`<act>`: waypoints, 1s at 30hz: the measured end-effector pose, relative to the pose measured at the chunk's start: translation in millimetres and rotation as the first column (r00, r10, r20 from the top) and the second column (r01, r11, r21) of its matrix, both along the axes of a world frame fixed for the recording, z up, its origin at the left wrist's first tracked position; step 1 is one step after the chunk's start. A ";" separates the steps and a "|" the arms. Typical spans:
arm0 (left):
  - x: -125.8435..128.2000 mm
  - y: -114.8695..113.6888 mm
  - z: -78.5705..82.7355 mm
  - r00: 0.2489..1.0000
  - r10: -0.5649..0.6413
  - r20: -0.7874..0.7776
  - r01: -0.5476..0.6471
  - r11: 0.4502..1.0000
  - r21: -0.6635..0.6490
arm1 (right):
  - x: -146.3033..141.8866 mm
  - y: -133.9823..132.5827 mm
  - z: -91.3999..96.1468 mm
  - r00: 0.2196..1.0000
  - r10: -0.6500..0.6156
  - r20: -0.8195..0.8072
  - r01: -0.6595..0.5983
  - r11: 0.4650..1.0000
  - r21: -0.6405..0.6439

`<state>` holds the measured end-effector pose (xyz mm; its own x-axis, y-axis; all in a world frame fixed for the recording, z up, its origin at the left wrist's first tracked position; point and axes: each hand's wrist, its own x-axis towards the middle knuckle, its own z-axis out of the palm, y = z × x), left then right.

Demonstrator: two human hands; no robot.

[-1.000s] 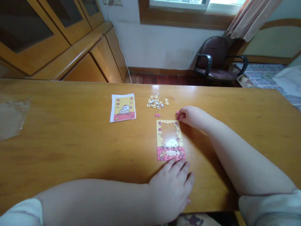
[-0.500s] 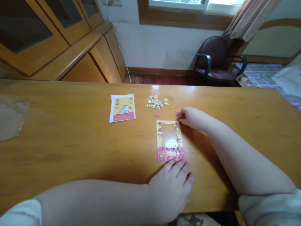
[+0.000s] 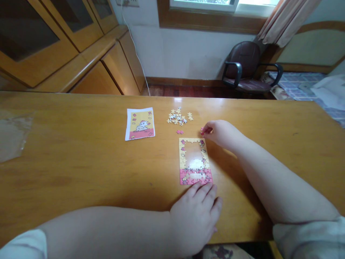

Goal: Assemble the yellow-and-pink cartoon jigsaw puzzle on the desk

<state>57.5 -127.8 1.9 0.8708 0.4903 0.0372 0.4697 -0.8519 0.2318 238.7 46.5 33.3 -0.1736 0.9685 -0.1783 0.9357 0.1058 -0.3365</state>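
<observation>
A half-built jigsaw frame (image 3: 194,161), yellow above and pink below with a bare middle, lies on the wooden table (image 3: 81,162). My left hand (image 3: 196,216) rests flat just below the frame's lower edge, fingers spread, fingertips touching it. My right hand (image 3: 218,131) sits off the frame's upper right corner, fingers pinched on a small pink puzzle piece (image 3: 202,132). A single pink piece (image 3: 180,132) lies just above the frame. A pile of loose pieces (image 3: 179,117) lies further back.
A printed reference picture (image 3: 140,123) lies left of the pile. A clear plastic bag (image 3: 12,135) is at the table's left edge. Behind the table are wooden cabinets (image 3: 54,39), a dark office chair (image 3: 246,68) and a curtain (image 3: 285,21).
My right hand has lifted slightly with the pink piece pinched in its fingertips. My left hand has stayed where it was.
</observation>
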 end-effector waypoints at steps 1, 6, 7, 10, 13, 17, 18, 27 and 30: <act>-0.2 -0.1 -0.1 1.000 0.002 0.001 -0.002 1.000 0.002 | -3.6 -3.6 5.8 1.000 0.008 -0.014 -0.008 1.000 -0.016; -1.3 -0.4 2.5 1.000 0.013 -0.005 -0.013 1.000 0.006 | -22.5 -26.9 25.6 0.982 0.148 -0.114 -0.173 0.952 -0.253; -1.2 -0.4 3.1 1.000 0.015 -0.005 -0.015 1.000 0.009 | -25.6 -31.5 25.8 0.968 0.187 -0.168 -0.231 0.926 -0.299; -0.4 -0.5 4.1 1.000 0.019 -0.010 -0.018 1.000 0.015 | -33.3 -43.2 21.3 0.931 0.259 -0.259 -0.345 0.856 -0.384; 0.6 -0.9 3.0 1.000 0.024 -0.017 -0.024 1.000 0.020 | -39.8 -50.7 16.0 0.916 0.316 -0.248 -0.396 0.811 -0.430; 0.8 -1.6 0.2 1.000 0.019 -0.009 -0.018 0.999 0.032 | -45.7 -54.5 14.9 0.909 0.351 -0.222 -0.416 0.785 -0.460; 0.8 -1.8 -0.2 1.000 0.018 -0.005 -0.018 0.999 0.033 | -46.7 -54.8 15.5 0.909 0.356 -0.218 -0.417 0.782 -0.464; 0.4 -1.5 1.2 1.000 0.023 0.012 -0.023 0.999 0.033 | -50.0 -56.1 15.4 0.893 0.412 -0.179 -0.444 0.751 -0.489; 0.0 -0.8 0.8 1.000 0.016 0.005 -0.016 0.999 0.029 | -53.1 -57.1 17.5 0.900 0.418 -0.120 -0.418 0.756 -0.503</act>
